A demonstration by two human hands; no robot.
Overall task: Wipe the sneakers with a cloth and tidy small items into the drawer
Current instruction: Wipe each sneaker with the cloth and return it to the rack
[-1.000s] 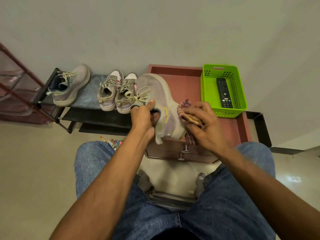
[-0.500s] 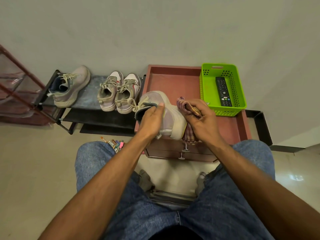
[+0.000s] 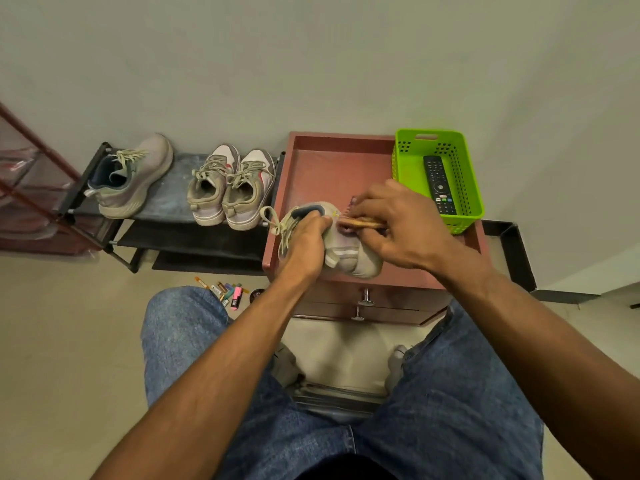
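So the pale grey mesh sneaker with cream laces [image 3: 341,247] sits on the reddish-brown wooden drawer unit's tray-like counter [image 3: 332,164], heel toward the person. The left hand [image 3: 304,244] grips it at the collar, fingers curled over the opening and thumb side down the near edge. My guess is that's just to pin it so it doesn't skid while it gets rubbed.

The right hand [image 3: 394,226] holds the bunched pink-and-tan striped cloth [image 3: 360,221], fingers curled around the wad, with the cloth pressed against the shoe's side just past the left fingertips. Only a bit of fabric pokes out; the rest is hidden under the hand.

Beyond the right knuckles sits a lime green perforated plastic basket [image 3: 467,209] with a black TV remote [image 3: 439,185] lying in it. Out past the left hand, three more grey sneakers [image 3: 228,188] wait on the black metal shoe rack [image 3: 166,209], probably queued for wiping. The small colourful markers and pens [image 3: 225,292] lie on the floor below the left wrist, next to the closed drawer [image 3: 367,299], so tidying looks not started yet.
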